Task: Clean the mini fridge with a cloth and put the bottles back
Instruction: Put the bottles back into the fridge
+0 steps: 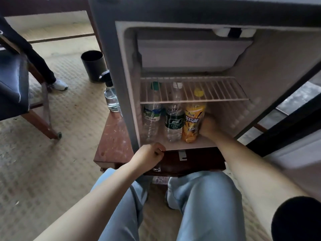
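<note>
The mini fridge point(271, 70) stands open on a low wooden stand. Three bottles stand in a row on its floor under the wire shelf point(194, 89): a clear water bottle with a green cap point(152, 117), a second water bottle with a dark green label point(174, 122), and an orange iced-tea bottle point(193, 122). My right hand point(208, 126) reaches inside and grips the right side of the orange bottle. My left hand point(150, 154) hovers at the fridge's front bottom edge with fingers curled, holding nothing that I can see. No cloth is in view.
A clear spray bottle point(111, 96) stands on the stand point(112, 141) left of the fridge. A black cylindrical bin point(93, 66) sits on the carpet behind it. A chair point(22, 94) and another person's leg point(43, 66) are at the left. The fridge door point(295, 129) hangs open at the right.
</note>
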`<state>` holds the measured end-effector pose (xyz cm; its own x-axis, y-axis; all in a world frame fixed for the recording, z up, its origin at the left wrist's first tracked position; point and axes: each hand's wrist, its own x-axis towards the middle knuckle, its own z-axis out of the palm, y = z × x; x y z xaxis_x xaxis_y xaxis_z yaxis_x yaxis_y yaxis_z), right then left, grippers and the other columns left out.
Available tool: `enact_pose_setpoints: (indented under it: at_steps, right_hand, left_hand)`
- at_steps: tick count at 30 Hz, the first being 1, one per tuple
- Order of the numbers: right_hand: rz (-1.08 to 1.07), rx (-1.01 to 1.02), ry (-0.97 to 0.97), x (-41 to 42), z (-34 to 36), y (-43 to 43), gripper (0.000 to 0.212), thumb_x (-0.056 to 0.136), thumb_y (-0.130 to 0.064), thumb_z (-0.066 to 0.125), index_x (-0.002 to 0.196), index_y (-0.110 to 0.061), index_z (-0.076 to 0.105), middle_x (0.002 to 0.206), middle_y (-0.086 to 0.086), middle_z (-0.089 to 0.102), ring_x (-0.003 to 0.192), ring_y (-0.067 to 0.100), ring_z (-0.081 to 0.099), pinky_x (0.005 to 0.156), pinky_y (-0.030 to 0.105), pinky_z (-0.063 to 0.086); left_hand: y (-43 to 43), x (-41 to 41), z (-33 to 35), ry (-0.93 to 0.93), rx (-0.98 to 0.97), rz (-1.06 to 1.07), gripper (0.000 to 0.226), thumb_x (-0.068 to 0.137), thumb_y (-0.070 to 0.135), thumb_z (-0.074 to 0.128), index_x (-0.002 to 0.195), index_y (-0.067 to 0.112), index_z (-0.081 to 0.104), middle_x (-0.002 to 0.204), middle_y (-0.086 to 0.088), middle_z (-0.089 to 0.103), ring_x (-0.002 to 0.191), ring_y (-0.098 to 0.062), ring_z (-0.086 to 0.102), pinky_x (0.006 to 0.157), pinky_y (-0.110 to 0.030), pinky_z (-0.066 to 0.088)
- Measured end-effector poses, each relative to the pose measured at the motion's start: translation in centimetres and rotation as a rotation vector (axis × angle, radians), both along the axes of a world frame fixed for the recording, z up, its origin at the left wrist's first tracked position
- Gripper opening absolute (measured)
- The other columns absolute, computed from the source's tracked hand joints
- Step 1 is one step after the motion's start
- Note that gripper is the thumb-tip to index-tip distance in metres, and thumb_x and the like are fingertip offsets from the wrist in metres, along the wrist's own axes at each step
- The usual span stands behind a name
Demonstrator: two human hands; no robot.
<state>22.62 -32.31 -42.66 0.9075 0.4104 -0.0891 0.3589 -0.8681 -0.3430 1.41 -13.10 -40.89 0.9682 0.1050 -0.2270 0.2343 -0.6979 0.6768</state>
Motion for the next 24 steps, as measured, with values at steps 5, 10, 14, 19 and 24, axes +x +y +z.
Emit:
enact_pose_setpoints:
  at_steps: [5, 10, 14, 19, 24]
  right_hand:
    - [-0.038, -0.089, -0.052, 0.9, -0.9, -0.3, 0.037, 0.079, -0.024, 0.06, 0.114, -0.012, 0.064, 0.117, 0.015, 0.063, 0.11, 0.035, 0.058, 0.093, 0.04, 0.049]
    - [-0.317, 0.072, -0.005, -1.7, -0.7, -1.5, 0.045, 0.08, -0.025, 0.065, 0.12, -0.009, 0.053, 0.117, 0.016, 0.061, 0.109, 0.036, 0.058, 0.086, 0.04, 0.049]
    - [-0.603, 0.484, 0.025, -4.5, -1.1, -2.4, 0.047, 0.076, -0.023, 0.074, 0.114, -0.004, 0.053, 0.108, 0.017, 0.065, 0.099, 0.035, 0.064, 0.075, 0.038, 0.051]
    - [-0.623, 0.77, -0.119, -7.2, -1.5, -3.7, 0.054, 0.067, -0.017, 0.078, 0.115, -0.008, 0.055, 0.11, 0.013, 0.062, 0.099, 0.026, 0.061, 0.083, 0.037, 0.053]
    - [-0.646, 0.785, -0.03, -6.4, -1.3, -3.0, 0.07, 0.053, -0.033, 0.081, 0.114, -0.009, 0.056, 0.11, 0.01, 0.063, 0.1, 0.029, 0.062, 0.084, 0.042, 0.053]
  left_hand:
    - [-0.5, 0.1, -0.6, 0.035, 0.007, -0.003, 0.025, 0.09, 0.015, 0.057, 0.114, 0.016, 0.065, 0.1, -0.003, 0.071, 0.091, -0.018, 0.066, 0.084, -0.031, 0.052]
    - [-1.3, -0.4, -0.4, 0.023, 0.002, -0.012, 0.025, 0.089, 0.015, 0.059, 0.114, 0.016, 0.065, 0.1, -0.002, 0.07, 0.091, -0.016, 0.065, 0.084, -0.027, 0.051]
    - [-2.6, -0.9, 0.2, 0.007, 0.001, -0.038, 0.024, 0.09, 0.015, 0.058, 0.113, 0.015, 0.065, 0.1, -0.001, 0.069, 0.09, -0.016, 0.065, 0.081, -0.022, 0.048]
    - [-3.5, -1.6, 0.9, -0.022, 0.02, -0.088, 0.025, 0.09, 0.014, 0.058, 0.114, 0.013, 0.065, 0.102, -0.004, 0.069, 0.087, -0.01, 0.062, 0.078, -0.017, 0.045]
    - [-3.0, -1.5, 1.3, -0.023, 0.041, -0.065, 0.024, 0.091, 0.017, 0.058, 0.115, 0.016, 0.065, 0.104, -0.002, 0.069, 0.092, -0.012, 0.064, 0.078, -0.014, 0.044]
